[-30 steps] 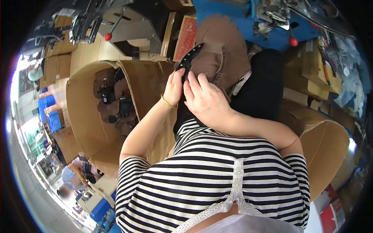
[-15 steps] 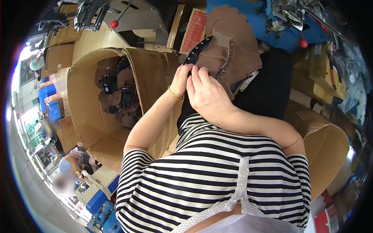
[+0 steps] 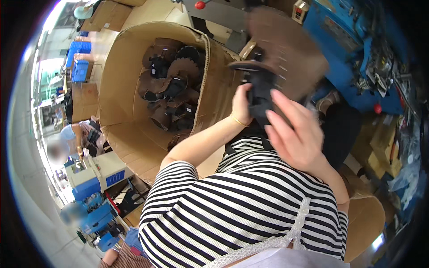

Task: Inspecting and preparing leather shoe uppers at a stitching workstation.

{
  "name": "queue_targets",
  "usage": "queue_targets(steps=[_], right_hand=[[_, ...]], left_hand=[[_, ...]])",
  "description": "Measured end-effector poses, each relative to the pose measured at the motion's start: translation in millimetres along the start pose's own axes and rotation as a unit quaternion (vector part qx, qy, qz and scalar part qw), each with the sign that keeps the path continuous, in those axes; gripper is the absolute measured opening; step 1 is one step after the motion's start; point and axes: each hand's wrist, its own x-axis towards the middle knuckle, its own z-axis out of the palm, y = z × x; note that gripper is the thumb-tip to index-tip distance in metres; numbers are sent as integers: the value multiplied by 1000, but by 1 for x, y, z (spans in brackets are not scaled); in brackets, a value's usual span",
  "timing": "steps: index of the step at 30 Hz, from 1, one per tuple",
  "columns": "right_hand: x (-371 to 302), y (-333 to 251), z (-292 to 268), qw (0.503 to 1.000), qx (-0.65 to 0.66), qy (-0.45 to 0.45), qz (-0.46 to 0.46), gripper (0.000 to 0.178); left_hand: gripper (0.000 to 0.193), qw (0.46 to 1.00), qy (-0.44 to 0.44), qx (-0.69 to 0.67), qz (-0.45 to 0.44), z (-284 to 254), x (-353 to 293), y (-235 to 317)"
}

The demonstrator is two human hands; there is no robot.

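Observation:
A brown boot upper [image 3: 292,56] with a scalloped edge and a row of eyelets hangs over my lap, blurred by motion. Its black inner part [image 3: 260,89] faces me. My left hand [image 3: 241,106], with a thin gold bangle at the wrist, grips this black part at its left edge, the thumb on top. Close on the other side is my right hand [image 3: 297,131], its fingers stretched and spread, smeared somewhat by movement. Whether its fingertips touch the black part I cannot tell.
A large cardboard box [image 3: 120,76] to my left holds several brown and black boot uppers [image 3: 183,69]. At the right stands a blue machine [image 3: 333,29] with a red knob [image 3: 377,108]. Another cardboard box [image 3: 366,219] is beside my right arm. Another person [image 3: 80,136] sits far left.
The boot upper has turned, bringing its black inner part into view. My hands, close together before, have parted, and the right one has spread its fingers. The view has swung left.

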Motion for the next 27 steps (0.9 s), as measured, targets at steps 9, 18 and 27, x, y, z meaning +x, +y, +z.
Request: queue_targets(steps=[9,18,27], right_hand=[[-38,25,-42,989,-60,51,128,19],[-198,-36,-103,907,-235,168,305,21],[-389,-157,-155,554,-257,514,603,17]], left_hand=[[64,944,-81,17,320,10,-11,64],[31,850,-369,355,123,119,-25,-48],[29,576,-651,495,24,202,-91,-186]])
